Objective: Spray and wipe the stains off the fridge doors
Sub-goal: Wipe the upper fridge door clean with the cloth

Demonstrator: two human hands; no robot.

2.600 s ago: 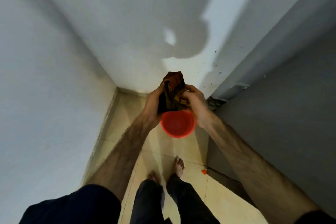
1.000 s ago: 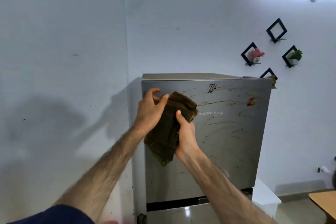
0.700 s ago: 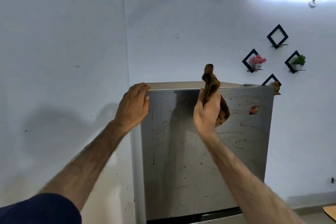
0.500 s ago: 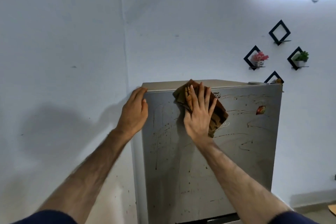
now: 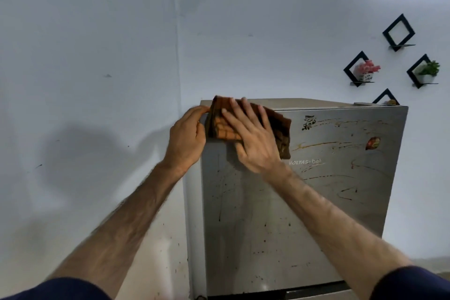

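Right hand: right hand (image 5: pixel 253 139) lies flat, fingers straight and spread, pressing the brown checked cloth (image 5: pixel 280 131) on the door's top left corner.
Left hand: left hand (image 5: pixel 186 139) curls round the door's left edge.
Door: brushed steel fridge door (image 5: pixel 304 214), smooth, streaked with brown stains (image 5: pixel 316 145).
Room: white wall (image 5: pixel 85 68) just beside the left edge.

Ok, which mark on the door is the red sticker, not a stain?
Start at the steel fridge door and go to its upper right area. The sticker sits there, right of the long brown streak. It is a small red oval; the stains are thin lines.
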